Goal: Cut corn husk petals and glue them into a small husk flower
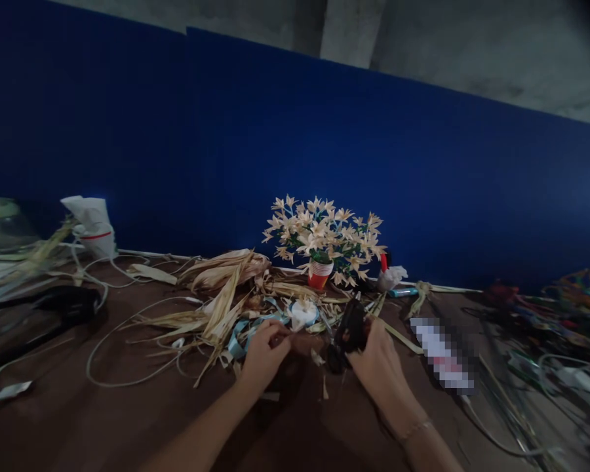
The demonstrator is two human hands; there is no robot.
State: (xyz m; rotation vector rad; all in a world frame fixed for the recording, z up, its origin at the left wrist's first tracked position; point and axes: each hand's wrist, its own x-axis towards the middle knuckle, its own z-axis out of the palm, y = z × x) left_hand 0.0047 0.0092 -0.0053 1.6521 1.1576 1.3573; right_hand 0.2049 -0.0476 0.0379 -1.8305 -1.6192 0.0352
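Observation:
My left hand has its thumb and fingers pinched together. Beside its fingertips is a blurred brownish piece, too dim to name. Closed around a black tool is my right hand; dimness hides the tool's kind. A black looped part and a thin silvery strip lie just left of it. Between and beyond the hands sits a roll of light-blue tape with pale scraps in its middle. Dry corn husks spread to the left, with blue ribbon among them.
A red and white cup holds pale husk flowers near the blue partition. White cable loops at left. A blurred-out pale object, wires and colourful strands lie at right. A white bag stands back left.

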